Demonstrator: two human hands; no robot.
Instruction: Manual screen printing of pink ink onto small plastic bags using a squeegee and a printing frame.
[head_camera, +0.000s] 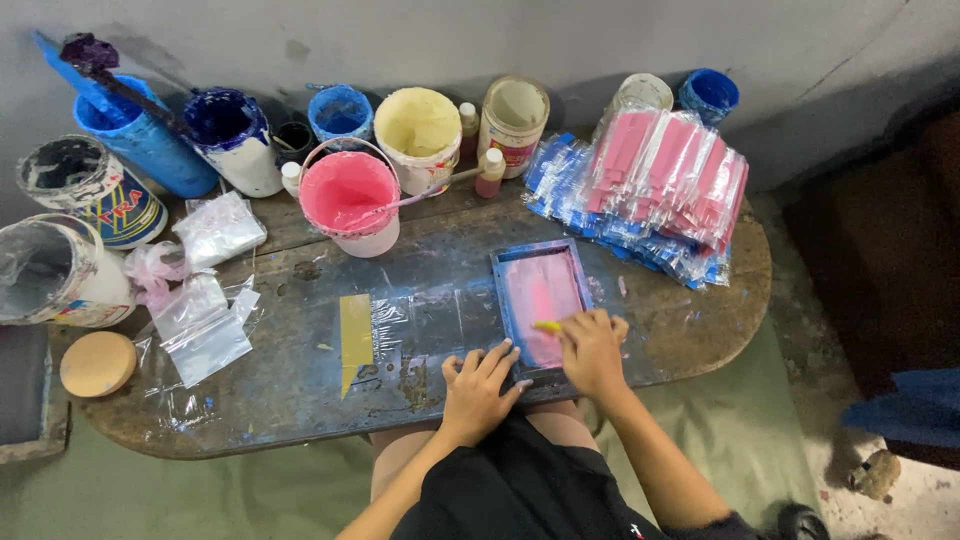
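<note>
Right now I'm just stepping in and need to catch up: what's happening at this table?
A seated person works pink paint across a small blue-framed screen. The right hand draws a yellow-tipped tool over it, while the left hand presses the frame's near edge. A pink paint bucket stands behind, and stacked pink packets lie to the right.

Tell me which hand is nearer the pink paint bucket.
Left. The left hand rests at the small blue frame's near-left corner, below and right of the pink paint bucket. The right hand, holding a yellow tool over the frame, sits farther right.
</note>
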